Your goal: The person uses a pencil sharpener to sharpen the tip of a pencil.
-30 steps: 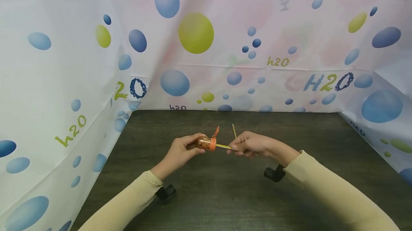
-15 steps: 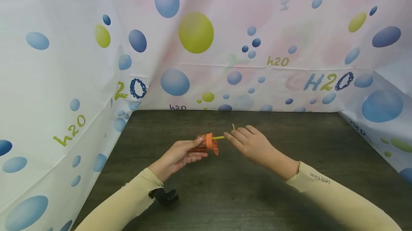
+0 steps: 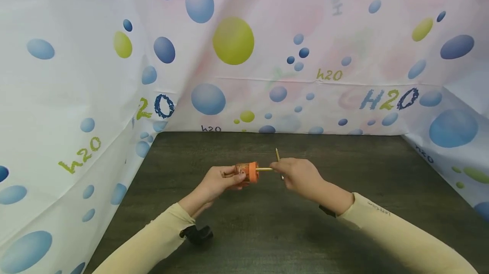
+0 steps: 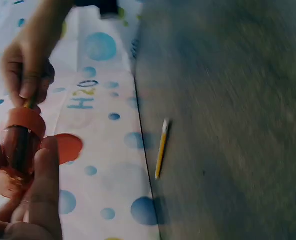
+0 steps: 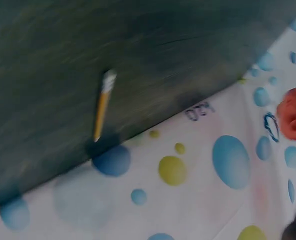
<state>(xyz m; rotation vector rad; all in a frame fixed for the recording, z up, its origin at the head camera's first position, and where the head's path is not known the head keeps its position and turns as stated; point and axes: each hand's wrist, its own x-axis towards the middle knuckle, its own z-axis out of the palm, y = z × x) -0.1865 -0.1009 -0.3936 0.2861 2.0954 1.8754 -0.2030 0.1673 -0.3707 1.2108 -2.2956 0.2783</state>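
Observation:
My left hand [image 3: 217, 183] grips a pencil sharpener [image 3: 253, 172] with a clear brown-orange container and an orange collar. In the left wrist view its round orange lid [image 4: 68, 149] hangs flipped aside from the collar. Out of the collar sticks a yellow pencil [image 3: 263, 169], its near end inside the sharpener. Fingers and thumb of my right hand [image 3: 303, 178] pinch the pencil's other end. A second yellow pencil [image 5: 102, 106] lies on the table behind the right hand, partly hidden by it in the head view.
The dark wooden table [image 3: 244, 231] spreads under both hands. A white sheet [image 3: 321, 23] printed with coloured bubbles and H2O lettering walls in the back and sides. A black strap piece [image 3: 196, 234] sits at the left wrist.
The right hand has turned about the pencil, back of the hand rising, then lowering, while keeping near the sharpener. The left hand has rolled the sharpener, and its flipped lid has swung from top to below.

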